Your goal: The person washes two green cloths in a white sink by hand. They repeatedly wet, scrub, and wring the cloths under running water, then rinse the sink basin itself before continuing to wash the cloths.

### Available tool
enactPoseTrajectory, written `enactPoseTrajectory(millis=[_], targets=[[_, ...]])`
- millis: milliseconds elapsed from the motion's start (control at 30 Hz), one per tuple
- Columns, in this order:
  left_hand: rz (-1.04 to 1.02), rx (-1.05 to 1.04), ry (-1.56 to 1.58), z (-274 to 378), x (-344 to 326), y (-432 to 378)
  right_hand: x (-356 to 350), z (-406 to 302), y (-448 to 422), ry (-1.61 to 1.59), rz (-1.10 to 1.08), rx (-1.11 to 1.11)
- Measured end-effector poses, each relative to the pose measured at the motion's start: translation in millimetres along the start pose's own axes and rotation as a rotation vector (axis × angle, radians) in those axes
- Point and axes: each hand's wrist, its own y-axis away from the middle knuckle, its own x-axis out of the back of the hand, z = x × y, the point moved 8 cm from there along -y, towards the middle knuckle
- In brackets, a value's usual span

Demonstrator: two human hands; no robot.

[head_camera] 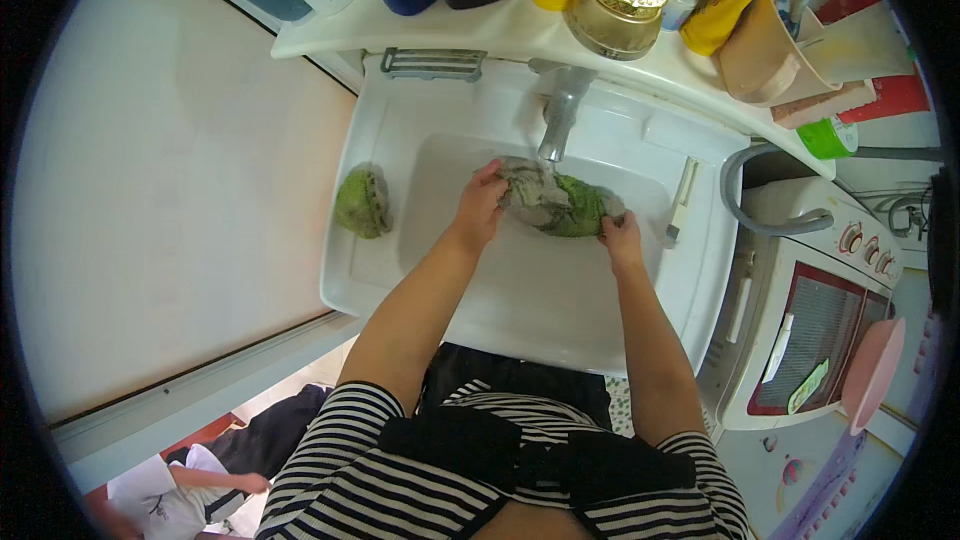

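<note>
Stretched between my two hands is a wet green and grey fuzzy cloth (574,202), held over the basin of a white sink (525,292). My left hand (480,202) grips its grey left end, while my right hand (621,238) pinches the right end. Water runs from the metal faucet (564,112) onto the cloth's middle. A second green fuzzy piece with a grey edge (361,202) lies bunched on the sink's left ledge, touched by neither hand.
A brush or scraper (681,199) lies on the right ledge, a grey soap rack (433,64) at the back left. Bottles and a gold-lidded jar (619,7) crowd the shelf (465,34) above. A grey hose (772,229) and a white appliance (795,315) stand right. Another person (187,491) is lower left.
</note>
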Motion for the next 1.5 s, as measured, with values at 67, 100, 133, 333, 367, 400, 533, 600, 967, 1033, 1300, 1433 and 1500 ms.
enactPoseTrajectory(millis=[67, 100, 133, 333, 367, 400, 533, 600, 967, 1033, 1300, 1433, 1500], targets=[[0.08, 0.035, -0.05, -4, 20, 2, -1, -12, 4, 0.572, 0.09, 0.123], [0.099, 0.066, -0.036, -8, 31, 3, -6, -24, 9, 0.859, 0.133, 0.191], [0.118, 0.097, -0.021, -12, 41, 4, -7, -36, 17, 0.734, 0.176, 0.2], [0.2, 0.175, 0.01, -27, 58, 30, -39, -30, 6, 0.738, 0.316, 0.359], [0.195, 0.194, 0.015, -31, 56, 33, -61, -12, -2, 0.881, 0.131, 0.481], [0.199, 0.211, 0.024, -33, 54, 38, -76, -7, -1, 0.945, 0.035, 0.438], [0.159, 0.204, 0.063, -41, 47, 42, -75, -14, -10, 0.931, -0.018, 0.339], [0.121, 0.199, 0.073, -44, 45, 39, -78, -27, -11, 0.635, 0.009, 0.375], [-0.126, 0.312, 0.38, -29, -10, 32, -128, -119, 95, -0.591, -0.736, 0.012], [-0.145, 0.342, 0.4, -34, -11, 29, -129, -138, 112, -0.669, -0.727, -0.006], [-0.298, 0.423, 0.61, -14, -41, 67, -98, -144, 130, 0.241, -0.288, 0.949], [-0.329, 0.311, 0.581, -6, -49, 71, -131, -151, 170, 0.517, -0.366, 1.193], [-0.156, 0.268, 0.499, -8, -44, 68, -135, -150, 165, 0.455, -0.314, 1.133]])
